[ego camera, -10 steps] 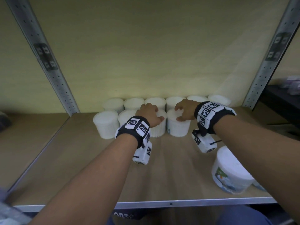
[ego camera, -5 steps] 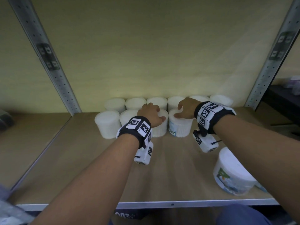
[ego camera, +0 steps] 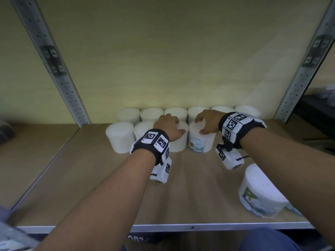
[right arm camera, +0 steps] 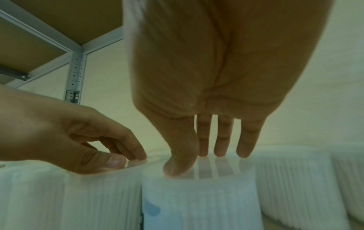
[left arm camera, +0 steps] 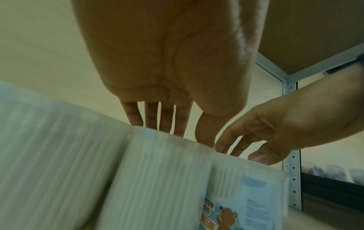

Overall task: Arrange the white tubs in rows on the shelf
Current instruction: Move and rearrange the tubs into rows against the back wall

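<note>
White ribbed tubs stand in two rows at the back of the wooden shelf [ego camera: 190, 187]. The back row [ego camera: 175, 113] holds several tubs against the wall. The front row starts with two free tubs [ego camera: 119, 136]. My left hand [ego camera: 169, 125] rests with straight fingers [left arm camera: 151, 118] on the lid of the third front tub [ego camera: 179, 144] [left arm camera: 161, 179]. My right hand [ego camera: 208, 122] presses its fingertips [right arm camera: 220, 149] on the lid of the labelled fourth tub [ego camera: 201, 142] [right arm camera: 197, 199]. Neither hand wraps a tub's side.
A larger labelled white tub [ego camera: 261, 192] stands loose at the front right, under my right forearm. Perforated metal uprights [ego camera: 59, 73] [ego camera: 299, 78] frame the bay. The shelf's metal front edge [ego camera: 192, 227] is near. Bare board lies left of and before the rows.
The labelled tub under my right hand has turned, so its label and barcode now face the front. My left hand has stayed on its tub.
</note>
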Available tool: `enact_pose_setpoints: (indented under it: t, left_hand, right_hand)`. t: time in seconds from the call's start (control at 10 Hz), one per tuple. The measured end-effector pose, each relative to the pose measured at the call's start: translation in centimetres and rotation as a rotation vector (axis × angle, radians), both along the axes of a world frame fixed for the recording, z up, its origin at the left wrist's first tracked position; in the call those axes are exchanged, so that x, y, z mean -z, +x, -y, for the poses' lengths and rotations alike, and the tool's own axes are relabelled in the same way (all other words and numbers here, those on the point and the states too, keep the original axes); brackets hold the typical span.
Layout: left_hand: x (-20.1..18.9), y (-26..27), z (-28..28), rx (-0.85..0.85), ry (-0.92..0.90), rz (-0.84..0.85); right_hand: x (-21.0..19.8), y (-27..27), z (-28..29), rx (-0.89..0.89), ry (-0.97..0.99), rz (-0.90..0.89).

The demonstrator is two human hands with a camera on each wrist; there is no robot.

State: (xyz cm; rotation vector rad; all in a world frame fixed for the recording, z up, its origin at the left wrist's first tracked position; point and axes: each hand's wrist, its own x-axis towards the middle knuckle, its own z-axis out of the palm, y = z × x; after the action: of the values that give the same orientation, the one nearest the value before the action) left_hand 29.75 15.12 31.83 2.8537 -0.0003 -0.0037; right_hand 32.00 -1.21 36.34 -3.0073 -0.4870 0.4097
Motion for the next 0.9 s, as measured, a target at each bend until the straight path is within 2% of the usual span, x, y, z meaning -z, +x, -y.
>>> enact_pose_setpoints:
  t: [0.1, 0.3, 0.6, 0.9]
  left_hand:
    - [0.0, 0.0, 0.0, -0.002, -0.005, 0.003]
    - [0.0, -0.1, 0.0, -0.005, -0.018, 0.005]
    - [0.0, 0.0, 0.0, -0.003, -0.011, 0.006]
    - [0.1, 0.0, -0.1, -0.004, -0.025, 0.012]
  right_hand:
    - [-0.2, -0.1, 0.0, -0.014, 0.008, -0.031]
    - [-0.3, 0.6, -0.6, 0.034, 0.027, 0.103]
    - [1.1, 0.6, -0.8, 0.072, -0.064, 0.116]
    - [0.3, 0.5, -0.4, -0.002, -0.040, -0.014]
